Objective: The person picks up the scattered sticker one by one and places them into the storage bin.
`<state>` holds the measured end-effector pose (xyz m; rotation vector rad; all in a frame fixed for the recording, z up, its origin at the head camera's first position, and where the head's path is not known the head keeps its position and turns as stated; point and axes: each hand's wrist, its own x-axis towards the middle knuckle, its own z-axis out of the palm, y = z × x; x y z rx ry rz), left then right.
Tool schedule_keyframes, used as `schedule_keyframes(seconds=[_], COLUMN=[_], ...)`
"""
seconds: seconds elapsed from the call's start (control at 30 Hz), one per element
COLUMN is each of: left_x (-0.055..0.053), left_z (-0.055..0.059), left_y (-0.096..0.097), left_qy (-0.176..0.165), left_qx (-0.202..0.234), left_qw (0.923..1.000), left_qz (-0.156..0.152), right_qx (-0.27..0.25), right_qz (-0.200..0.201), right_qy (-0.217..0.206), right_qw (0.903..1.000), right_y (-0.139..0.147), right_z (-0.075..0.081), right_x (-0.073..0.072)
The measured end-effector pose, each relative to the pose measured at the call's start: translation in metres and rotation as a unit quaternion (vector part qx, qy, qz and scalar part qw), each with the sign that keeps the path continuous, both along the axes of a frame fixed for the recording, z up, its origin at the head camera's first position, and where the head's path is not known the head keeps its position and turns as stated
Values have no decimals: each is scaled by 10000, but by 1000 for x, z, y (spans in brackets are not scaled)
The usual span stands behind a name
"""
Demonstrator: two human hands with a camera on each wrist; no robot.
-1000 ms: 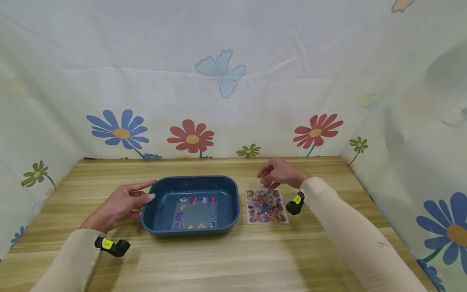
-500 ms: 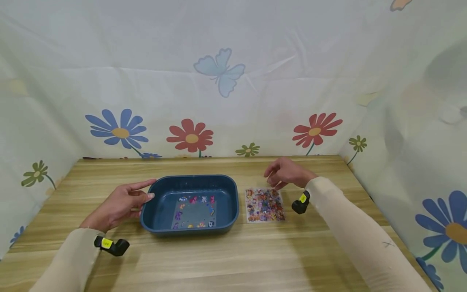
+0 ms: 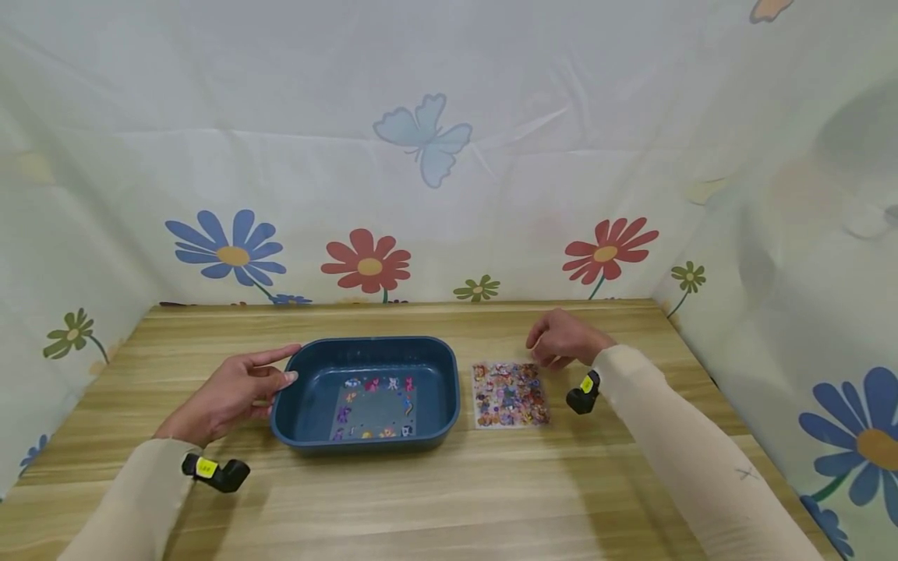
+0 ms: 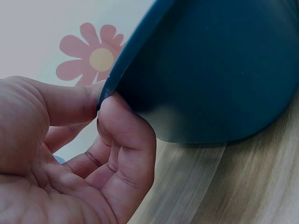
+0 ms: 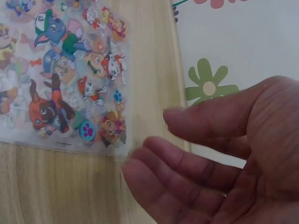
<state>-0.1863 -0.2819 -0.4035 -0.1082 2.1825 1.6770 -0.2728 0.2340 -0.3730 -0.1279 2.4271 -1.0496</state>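
Observation:
My left hand (image 3: pixel 228 395) pinches the left rim of a dark blue plastic basin (image 3: pixel 302 421) between thumb and fingers, as the left wrist view shows up close. On the basin's floor lies a clear sticker sheet (image 3: pixel 375 409) with several pony stickers around its margins. To the right of the basin, a stack of clear sheets with cartoon dog stickers (image 3: pixel 510 396) lies flat on the table. My right hand (image 3: pixel 567 340) hovers by the far right corner of that stack. Its fingers are loosely bent with a gap to the thumb, and nothing shows between them (image 5: pixel 187 158).
A wood-grain table (image 3: pixel 421 506) carries everything. Behind it hangs a white cloth (image 3: pixel 526 195) printed with flowers and a butterfly, which also closes in both sides. Black wrist cameras sit on the left sleeve (image 3: pixel 133 499) and the right sleeve (image 3: pixel 687 444).
My right hand has drifted right, away from over the dog sticker stack's far edge to beside its corner. The left hand and the basin stay where they were.

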Motion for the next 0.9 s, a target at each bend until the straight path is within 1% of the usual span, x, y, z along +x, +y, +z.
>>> schedule_keyframes(seconds=[0.1, 0.17, 0.3, 0.43, 0.67, 0.77, 0.9], left_x=[-1, -1, -2, -1, -1, -1, -2], left_z=[0, -1, -2, -2, -1, 0, -1], left_y=[0, 0, 0, 1, 1, 0, 1], left_qy=[11, 10, -7, -6, 22, 27, 21], left_qx=[-31, -37, -14, -24, 55, 68, 38], left_qw=[10000, 10000, 10000, 10000, 10000, 10000, 10000], left_qz=[-5, -1, 17, 29, -16, -33, -35], right_qx=[277, 549, 1083, 1523, 2272, 2388, 2386], right_qz=[-93, -118, -121, -127, 289, 379, 394], right_qy=[113, 228, 454, 566, 626, 564, 535], right_qw=[9995, 9982, 9930, 9866, 9714, 9687, 9688], right_y=[0, -1, -5, -10, -14, -16, -16], right_z=[-4, -6, -10, -14, -27, -30, -31], right_x=[0, 0, 2, 4, -3, -7, -8])
